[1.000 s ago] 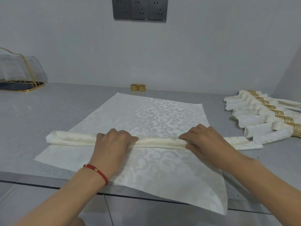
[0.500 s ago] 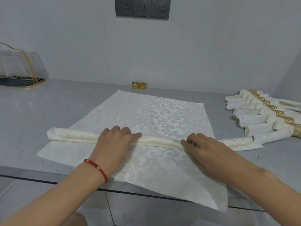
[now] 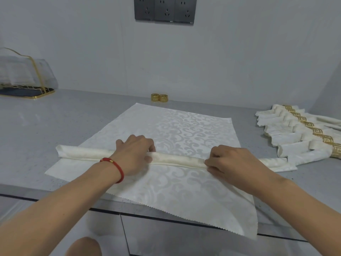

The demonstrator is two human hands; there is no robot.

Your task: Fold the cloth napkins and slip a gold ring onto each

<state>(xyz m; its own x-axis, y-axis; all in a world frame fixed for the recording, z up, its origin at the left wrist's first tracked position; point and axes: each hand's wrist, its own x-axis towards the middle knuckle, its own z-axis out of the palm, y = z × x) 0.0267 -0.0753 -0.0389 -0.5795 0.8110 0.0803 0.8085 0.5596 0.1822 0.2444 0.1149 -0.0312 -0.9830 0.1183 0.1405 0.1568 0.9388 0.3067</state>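
A cream rolled napkin (image 3: 177,161) lies crosswise on top of a flat white patterned napkin (image 3: 188,130) on the grey counter. My left hand (image 3: 134,154) grips the roll left of its middle, fingers curled over it. My right hand (image 3: 232,163) pinches the roll further right. Two gold rings (image 3: 159,97) stand side by side at the back by the wall, beyond the flat napkin.
Several rolled napkins with gold rings (image 3: 302,137) lie in a row at the right. A gold wire holder with clear sides (image 3: 24,78) stands at the far left. The flat napkin's near corner hangs over the counter's front edge (image 3: 46,198). Wall sockets (image 3: 164,10) sit above.
Both hands have curled tighter round the roll, and my right hand now pinches it instead of lying across it. The roll sits slightly farther from me on the flat napkin.
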